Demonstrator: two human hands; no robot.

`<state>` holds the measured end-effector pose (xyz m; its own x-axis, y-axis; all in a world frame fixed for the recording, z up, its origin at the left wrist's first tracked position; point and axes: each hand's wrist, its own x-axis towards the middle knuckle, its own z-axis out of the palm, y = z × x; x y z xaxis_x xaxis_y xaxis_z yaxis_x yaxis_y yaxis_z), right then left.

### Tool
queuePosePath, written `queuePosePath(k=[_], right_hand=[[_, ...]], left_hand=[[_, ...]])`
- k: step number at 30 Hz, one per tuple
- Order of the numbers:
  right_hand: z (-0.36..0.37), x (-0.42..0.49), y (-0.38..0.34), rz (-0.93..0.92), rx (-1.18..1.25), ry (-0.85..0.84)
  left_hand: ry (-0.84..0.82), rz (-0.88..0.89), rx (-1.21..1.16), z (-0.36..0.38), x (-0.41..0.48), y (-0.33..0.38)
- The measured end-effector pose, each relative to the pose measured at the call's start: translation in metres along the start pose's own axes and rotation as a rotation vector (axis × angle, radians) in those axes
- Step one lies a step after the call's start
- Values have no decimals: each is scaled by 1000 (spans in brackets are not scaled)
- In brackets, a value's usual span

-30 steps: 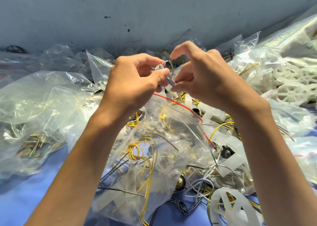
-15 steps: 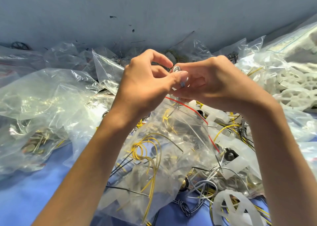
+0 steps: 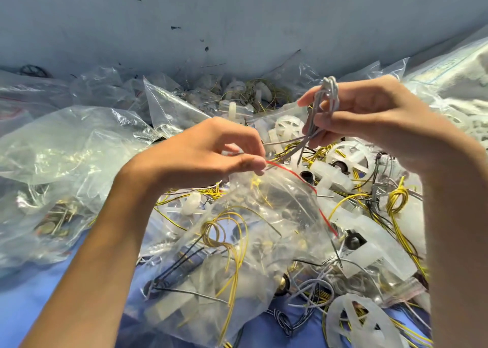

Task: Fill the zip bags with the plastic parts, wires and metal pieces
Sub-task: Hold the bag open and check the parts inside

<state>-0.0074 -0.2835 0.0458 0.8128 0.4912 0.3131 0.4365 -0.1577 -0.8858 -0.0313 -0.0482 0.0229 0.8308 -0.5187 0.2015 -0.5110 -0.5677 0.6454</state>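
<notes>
The left hand (image 3: pixel 211 152) is pinching the red-striped mouth of the zip bag (image 3: pixel 264 228) while the right hand (image 3: pixel 375 120) is gripping a knotted grey wire bundle (image 3: pixel 320 109) above it, whose dangling ends are risking snagging the narrow opening.

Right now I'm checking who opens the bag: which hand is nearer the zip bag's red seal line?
Left. The left hand pinches the bag's mouth at the red seal line, touching it. The right hand is up and away, holding a grey wire bundle.
</notes>
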Motion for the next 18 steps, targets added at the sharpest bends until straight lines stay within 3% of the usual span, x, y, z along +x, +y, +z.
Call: queuePosePath(k=[4,8,12,18], right_hand=[[-6,-3,-2,-59,72,-9],[-13,-7,-2,-53,103,-43],[-7,-8,2,59,59,-232],[21,2,0,81,51,-478]], left_hand=[[51,108,-112,-2,-1,1],[82,102,-164,-4,-1,-2],[112,146,-230,-4,-3,0],[128,287,-367,2,-1,13]])
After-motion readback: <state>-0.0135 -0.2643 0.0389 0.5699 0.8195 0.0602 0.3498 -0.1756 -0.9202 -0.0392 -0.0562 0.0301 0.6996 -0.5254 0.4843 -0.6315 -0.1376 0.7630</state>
